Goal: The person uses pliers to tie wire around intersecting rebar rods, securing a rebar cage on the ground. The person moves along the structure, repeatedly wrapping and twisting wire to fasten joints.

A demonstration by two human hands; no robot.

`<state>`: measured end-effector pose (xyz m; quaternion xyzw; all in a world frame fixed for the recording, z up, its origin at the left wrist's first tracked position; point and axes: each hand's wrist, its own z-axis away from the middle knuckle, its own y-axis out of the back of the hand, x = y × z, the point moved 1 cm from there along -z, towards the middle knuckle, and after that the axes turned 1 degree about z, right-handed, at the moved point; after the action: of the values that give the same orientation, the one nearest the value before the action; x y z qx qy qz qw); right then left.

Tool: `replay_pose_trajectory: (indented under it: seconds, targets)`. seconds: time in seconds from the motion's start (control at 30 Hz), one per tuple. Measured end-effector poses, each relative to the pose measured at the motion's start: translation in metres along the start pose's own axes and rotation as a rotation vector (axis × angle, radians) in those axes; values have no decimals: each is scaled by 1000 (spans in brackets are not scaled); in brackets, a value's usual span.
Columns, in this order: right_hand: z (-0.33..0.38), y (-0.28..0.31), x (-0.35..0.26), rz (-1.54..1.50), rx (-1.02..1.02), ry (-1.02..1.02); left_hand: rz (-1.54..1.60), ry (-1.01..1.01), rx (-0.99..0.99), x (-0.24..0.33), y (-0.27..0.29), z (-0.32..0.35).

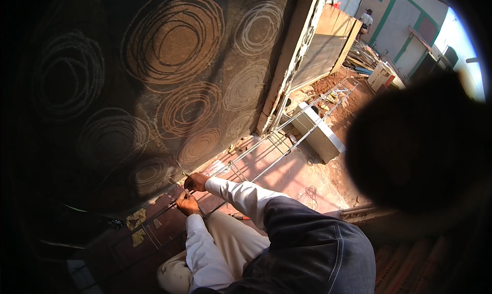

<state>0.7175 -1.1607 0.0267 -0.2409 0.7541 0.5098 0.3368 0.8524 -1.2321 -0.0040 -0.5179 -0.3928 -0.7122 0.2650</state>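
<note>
Near the lower left, both hands close around the near end of a long rebar cage (277, 140) that lies on the reddish floor (297, 176) and stretches away to the far right. The right hand (196, 181) grips a thin tool against a bar; the left hand (187, 204) clamps the bar just nearer. Tying here probably goes best with the bar held steady and the twist kept tight at the crossing. The bars are slim, straight, grey steel. A dark curtain (154, 73) with ring patterns hangs on the left; a pale concrete block (320, 132) rests beside the cage.
</note>
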Motion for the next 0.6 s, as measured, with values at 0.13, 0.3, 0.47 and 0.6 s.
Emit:
replay_pose_trajectory:
  seconds: [0.13, 0.3, 0.47, 0.6]
  targets:
    - [-41, 2, -51, 283, -67, 25, -109, -135, 114, -18, 30, -18]
    - [-55, 15, -37, 617, -229, 331, -107, -282, 95, 22, 21, 9]
    - [-69, 10, -26, 555, -267, 230, -221, -132, 97, 28, 29, 11]
    - [-66, 22, 3, 260, -355, -46, -203, -203, 211, 46, 26, 21]
